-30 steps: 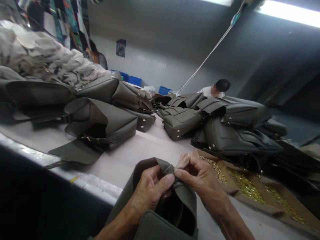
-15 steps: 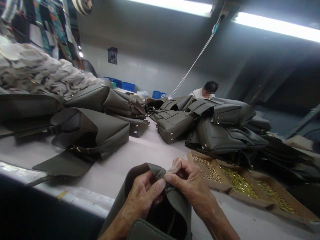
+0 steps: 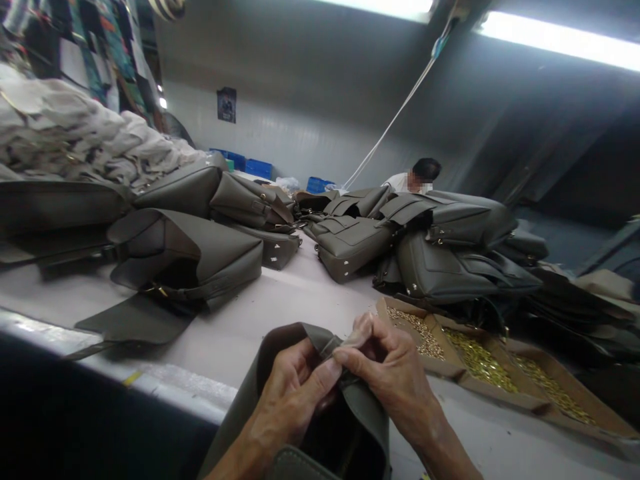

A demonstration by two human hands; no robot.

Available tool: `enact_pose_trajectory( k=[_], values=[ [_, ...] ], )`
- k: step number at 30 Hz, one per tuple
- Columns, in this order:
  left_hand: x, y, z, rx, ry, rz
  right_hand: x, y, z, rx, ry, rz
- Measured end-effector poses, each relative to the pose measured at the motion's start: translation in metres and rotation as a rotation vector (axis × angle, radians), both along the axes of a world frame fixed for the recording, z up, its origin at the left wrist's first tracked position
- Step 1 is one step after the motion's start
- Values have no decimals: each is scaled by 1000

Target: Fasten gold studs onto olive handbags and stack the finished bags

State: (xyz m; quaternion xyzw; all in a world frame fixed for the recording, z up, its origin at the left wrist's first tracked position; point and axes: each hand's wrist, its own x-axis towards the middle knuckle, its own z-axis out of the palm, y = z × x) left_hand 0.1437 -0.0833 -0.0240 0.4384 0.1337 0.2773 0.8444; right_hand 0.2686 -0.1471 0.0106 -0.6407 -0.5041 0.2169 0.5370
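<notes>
A dark grey-green handbag (image 3: 235, 413) stands open in front of me at the table's near side, its mouth facing up. My left hand (image 3: 295, 380) grips the bag's upper edge, fingers inside and thumb on the near side. Close against it, my right hand (image 3: 387, 353) pinches the same edge by a small strap tab (image 3: 327, 345). A pale wrap, perhaps a finger cover, shows at a right fingertip. Anything small between the fingertips is hidden.
Cardboard trays (image 3: 450, 367) of small gold-coloured metal fittings lie to the right. An open bag (image 3: 220, 247) rests at left, and more bags (image 3: 360, 243) are piled behind. Pale cloth (image 3: 90, 133) is heaped far left. A person (image 3: 417, 177) sits beyond the pile.
The view has shifted slightly, so the bag and both hands appear a little further right. Their hold on the bag's edge looks the same.
</notes>
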Motion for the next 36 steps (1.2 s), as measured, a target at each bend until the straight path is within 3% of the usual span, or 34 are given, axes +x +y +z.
enact_pose_trajectory(
  k=[3, 16, 22, 28, 36],
  values=[
    [0, 2, 0, 13, 1, -11, 2, -2, 0, -10, -93, 7],
    [0, 3, -3, 14, -24, -20, 20, -9, 21, 25, -211, 321],
    [0, 0, -2, -10, -37, -29, 15, -2, 25, -12, -198, 271],
    [2, -1, -2, -15, -20, -3, 9, -1, 9, 10, -60, 158],
    [2, -1, -2, -3, -14, 12, -1, -4, -4, 41, -92, -28]
  ],
)
